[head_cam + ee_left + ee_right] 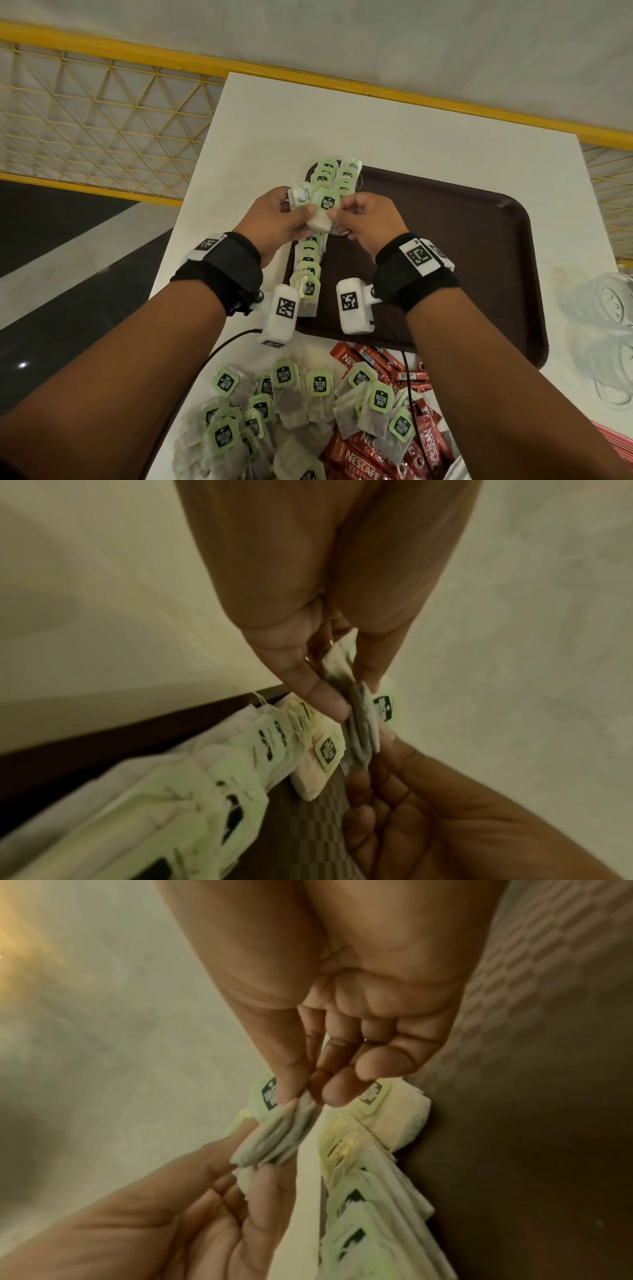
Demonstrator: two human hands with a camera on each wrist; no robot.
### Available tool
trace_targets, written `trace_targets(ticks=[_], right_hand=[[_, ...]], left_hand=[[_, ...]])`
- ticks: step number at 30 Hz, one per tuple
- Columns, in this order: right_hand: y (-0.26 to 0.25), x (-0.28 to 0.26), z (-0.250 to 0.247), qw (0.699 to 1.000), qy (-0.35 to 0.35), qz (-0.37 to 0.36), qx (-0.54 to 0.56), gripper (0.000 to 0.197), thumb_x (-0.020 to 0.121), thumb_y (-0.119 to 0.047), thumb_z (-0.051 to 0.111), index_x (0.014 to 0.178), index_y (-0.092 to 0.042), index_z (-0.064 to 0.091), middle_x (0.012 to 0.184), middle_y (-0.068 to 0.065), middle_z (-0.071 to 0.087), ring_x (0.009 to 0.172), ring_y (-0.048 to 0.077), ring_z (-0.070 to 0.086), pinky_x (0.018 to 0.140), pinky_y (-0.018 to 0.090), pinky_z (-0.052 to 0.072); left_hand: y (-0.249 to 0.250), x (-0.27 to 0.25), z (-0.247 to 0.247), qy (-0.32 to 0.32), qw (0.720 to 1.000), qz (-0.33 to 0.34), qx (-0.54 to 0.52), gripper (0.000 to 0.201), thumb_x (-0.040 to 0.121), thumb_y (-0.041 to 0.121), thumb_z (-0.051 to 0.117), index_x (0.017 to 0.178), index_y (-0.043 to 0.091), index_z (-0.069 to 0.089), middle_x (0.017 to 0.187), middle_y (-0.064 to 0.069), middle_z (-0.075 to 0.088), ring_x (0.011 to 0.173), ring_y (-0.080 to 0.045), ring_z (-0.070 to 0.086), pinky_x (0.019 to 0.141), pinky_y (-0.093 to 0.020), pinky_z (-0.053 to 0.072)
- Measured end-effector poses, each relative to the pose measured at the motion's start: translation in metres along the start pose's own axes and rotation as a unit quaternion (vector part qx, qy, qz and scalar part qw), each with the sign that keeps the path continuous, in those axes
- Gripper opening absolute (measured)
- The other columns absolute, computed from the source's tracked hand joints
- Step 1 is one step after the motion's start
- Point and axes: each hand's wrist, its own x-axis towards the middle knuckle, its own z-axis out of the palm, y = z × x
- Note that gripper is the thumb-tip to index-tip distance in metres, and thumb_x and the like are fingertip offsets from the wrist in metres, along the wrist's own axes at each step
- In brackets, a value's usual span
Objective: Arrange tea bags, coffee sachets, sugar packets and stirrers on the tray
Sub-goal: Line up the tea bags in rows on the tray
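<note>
Both hands hold a small stack of tea bags [322, 214] with green tags just above the left part of the brown tray [445, 260]. My left hand [308, 214] pinches the stack [363, 729] between thumb and fingers [329, 704]. My right hand [337, 214] pinches its other end [274, 1139] with thumb and fingertips [335, 1096]. A row of overlapping tea bags [310, 270] runs along the tray's left side under the hands and shows in the wrist views [240, 764] [363, 1183].
A loose pile of tea bags [274, 404] and red Nescafe sachets [370, 462] lies on the white table [376, 130] near me. Clear glasses [609, 308] stand at the table's right edge. A yellow railing [102, 120] is behind the table.
</note>
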Motion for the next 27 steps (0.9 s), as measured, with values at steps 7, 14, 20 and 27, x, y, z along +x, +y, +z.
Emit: trace_targets(ticks=[7, 14, 20, 27], right_hand=[[0.011, -0.001, -0.002, 0.999, -0.038, 0.017, 0.02, 0.007, 0.09, -0.012, 0.067, 0.087, -0.018, 0.067, 0.071, -0.004, 0.069, 0.062, 0.007, 0.062, 0.056, 0.021, 0.046], [0.016, 0.001, -0.011, 0.997, 0.007, 0.057, 0.051, 0.005, 0.09, -0.011, 0.067, 0.093, -0.01, 0.063, 0.076, 0.002, 0.069, 0.058, 0.008, 0.063, 0.052, 0.019, 0.047], [0.028, 0.012, -0.016, 0.994, 0.026, 0.096, -0.055, 0.013, 0.089, -0.017, 0.069, 0.1, -0.012, 0.063, 0.082, 0.002, 0.067, 0.055, 0.007, 0.056, 0.047, 0.018, 0.044], [0.032, 0.021, -0.009, 0.98, 0.066, 0.074, -0.174, 0.017, 0.083, -0.031, 0.075, 0.073, -0.021, 0.064, 0.081, 0.001, 0.07, 0.066, 0.013, 0.059, 0.071, 0.038, 0.057]], left_hand=[[-0.003, -0.002, -0.002, -0.03, 0.999, -0.012, 0.022, 0.034, 0.094, 0.007, 0.061, 0.127, 0.004, 0.057, 0.119, -0.013, 0.069, 0.098, -0.02, 0.067, 0.072, -0.023, 0.055], [-0.005, -0.002, -0.008, 0.028, 0.999, 0.003, 0.029, 0.016, 0.094, 0.009, 0.062, 0.11, 0.012, 0.062, 0.112, -0.01, 0.071, 0.089, -0.015, 0.068, 0.066, -0.021, 0.055], [-0.006, -0.001, -0.02, 0.055, 0.997, 0.01, 0.049, 0.016, 0.095, 0.011, 0.062, 0.111, 0.012, 0.062, 0.112, -0.007, 0.072, 0.093, -0.015, 0.07, 0.07, -0.023, 0.056], [-0.01, -0.003, -0.021, 0.059, 0.997, 0.008, 0.053, 0.027, 0.095, 0.011, 0.062, 0.121, 0.005, 0.06, 0.112, -0.007, 0.072, 0.088, -0.01, 0.07, 0.068, -0.021, 0.056]])
